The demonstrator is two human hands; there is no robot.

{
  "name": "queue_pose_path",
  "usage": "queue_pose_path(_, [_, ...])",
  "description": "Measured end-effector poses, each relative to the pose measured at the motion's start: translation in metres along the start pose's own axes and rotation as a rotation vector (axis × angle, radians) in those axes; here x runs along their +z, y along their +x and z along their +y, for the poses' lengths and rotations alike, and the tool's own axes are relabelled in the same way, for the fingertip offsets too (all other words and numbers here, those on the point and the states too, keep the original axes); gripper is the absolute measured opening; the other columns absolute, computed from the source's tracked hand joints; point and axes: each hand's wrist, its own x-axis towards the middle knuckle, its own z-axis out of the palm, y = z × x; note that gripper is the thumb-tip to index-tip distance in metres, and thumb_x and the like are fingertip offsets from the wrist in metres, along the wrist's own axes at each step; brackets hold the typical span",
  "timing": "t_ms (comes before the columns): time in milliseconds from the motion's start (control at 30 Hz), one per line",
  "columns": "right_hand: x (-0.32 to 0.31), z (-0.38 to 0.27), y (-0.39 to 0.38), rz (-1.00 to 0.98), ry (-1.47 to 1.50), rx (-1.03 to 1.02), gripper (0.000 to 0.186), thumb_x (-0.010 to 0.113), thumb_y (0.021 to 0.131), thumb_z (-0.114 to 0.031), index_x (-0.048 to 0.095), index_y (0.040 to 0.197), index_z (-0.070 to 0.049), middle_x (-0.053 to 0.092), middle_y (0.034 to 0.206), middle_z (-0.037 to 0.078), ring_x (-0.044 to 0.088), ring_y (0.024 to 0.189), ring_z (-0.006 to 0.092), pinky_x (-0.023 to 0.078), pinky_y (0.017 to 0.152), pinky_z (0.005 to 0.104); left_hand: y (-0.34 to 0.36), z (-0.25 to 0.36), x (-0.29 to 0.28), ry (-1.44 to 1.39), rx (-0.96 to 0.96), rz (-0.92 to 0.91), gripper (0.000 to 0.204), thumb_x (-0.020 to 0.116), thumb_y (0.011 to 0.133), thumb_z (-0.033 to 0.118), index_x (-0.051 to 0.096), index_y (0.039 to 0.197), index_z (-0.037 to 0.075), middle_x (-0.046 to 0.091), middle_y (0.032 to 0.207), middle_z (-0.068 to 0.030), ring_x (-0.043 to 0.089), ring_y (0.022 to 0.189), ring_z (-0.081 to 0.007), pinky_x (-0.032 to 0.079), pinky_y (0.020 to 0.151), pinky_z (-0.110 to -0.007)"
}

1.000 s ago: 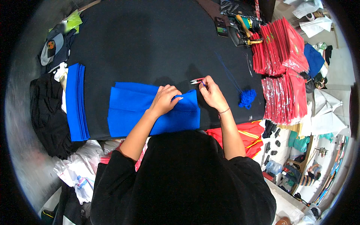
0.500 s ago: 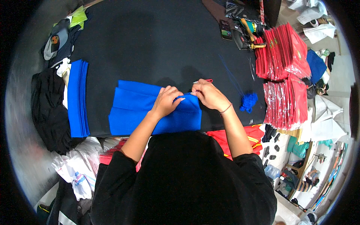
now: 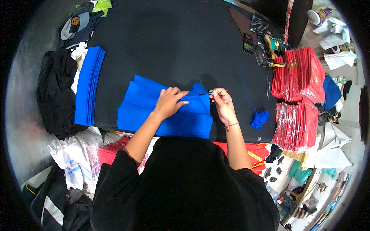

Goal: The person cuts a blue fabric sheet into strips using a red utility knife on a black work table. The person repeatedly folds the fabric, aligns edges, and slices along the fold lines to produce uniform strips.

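A blue cloth piece [image 3: 154,115] with a seam or fold across it lies at the near edge of the black table. My left hand [image 3: 168,103] rests on its upper part, fingers stretched and thumb apart, pressing the cloth down. Beside those fingertips the cloth's upper right corner [image 3: 198,89] stands up in a fold. At the right edge of the cloth, my right hand [image 3: 222,101] is closed around small red-handled thread snips [image 3: 211,91]. Their metal tip points left at the raised fold; most of the tool is hidden by the fingers.
A stack of folded blue cloth [image 3: 89,86] stands at the left. Tangled blue thread [image 3: 259,120] lies right of my right hand. Red packets in clear wrap [image 3: 295,127] are piled along the right edge. Behind them are a phone [image 3: 248,43] and a black iron-like tool [image 3: 263,57].
My right hand has come away from the cloth's edge, slightly right and down, with the snips now pointing at it. The cloth's corner has risen into a fold. The whole view has shifted.
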Motion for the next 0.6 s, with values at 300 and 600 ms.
queue_pose_path(300, [0.026, -0.014, 0.023, -0.131, 0.227, 0.077, 0.009, 0.052, 0.110, -0.016, 0.056, 0.108, -0.008, 0.072, 0.124, 0.018, 0.068, 0.112, 0.0196, 0.049, 0.082, 0.0270, -0.043, -0.062, -0.038, 0.257, -0.213, 0.002, 0.050, 0.076, 0.089, 0.048, 0.074, 0.121, 0.011, 0.067, 0.127, -0.0115, 0.056, 0.129, -0.0289, 0.029, 0.112, -0.052])
queue_pose_path(600, [-0.052, -0.018, 0.033, 0.149, -0.188, 0.023, 0.011, 0.050, 0.106, -0.006, 0.058, 0.100, -0.012, 0.059, 0.081, 0.001, 0.056, 0.070, 0.0108, 0.043, 0.062, 0.0266, -0.052, -0.082, -0.021, 0.138, -0.458, 0.084, 0.025, 0.080, 0.087, 0.026, 0.077, 0.103, 0.006, 0.066, 0.115, -0.0135, 0.059, 0.117, -0.0338, 0.048, 0.094, -0.049])
